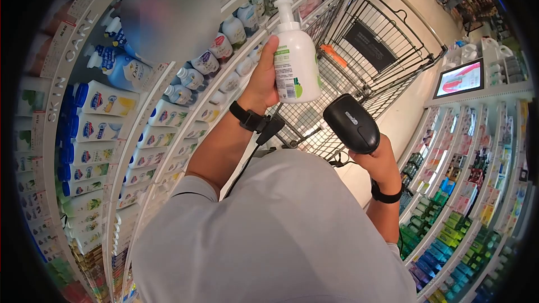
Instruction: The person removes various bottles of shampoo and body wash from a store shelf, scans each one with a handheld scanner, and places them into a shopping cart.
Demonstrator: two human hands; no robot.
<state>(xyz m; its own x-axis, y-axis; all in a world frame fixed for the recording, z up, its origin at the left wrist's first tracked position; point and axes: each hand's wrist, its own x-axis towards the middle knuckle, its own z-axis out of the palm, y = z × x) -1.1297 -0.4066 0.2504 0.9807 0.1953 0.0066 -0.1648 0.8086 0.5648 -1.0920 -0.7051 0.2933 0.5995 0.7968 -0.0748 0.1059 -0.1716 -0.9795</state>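
The left hand (263, 81) is closed around a white pump bottle (294, 62). It holds the bottle upright, up in front of the person, with the fingers wrapped behind it and the thumb along its left side. The bottle has a white pump on top and a green and white label. A barcode shows on the label, near the bottom of the bottle.

The right hand (377, 160) is closed around a black scanner (351, 122). The scanner sits just below and to the right of the bottle. Its head points up toward the bottle, but the two do not touch.

Each wrist has a black band on it. A thin black wire runs down from the left wrist band.

A metal shopping cart (359, 50) stands on the far side of the hands, behind the bottle. An orange thing lies in it.

Shelves (140, 129) full of white and blue bottles curve along the left. A sign on them says SKIN CARE. More shelves with green and blue bottles fill the right side. A small screen (459, 78) glows above them.
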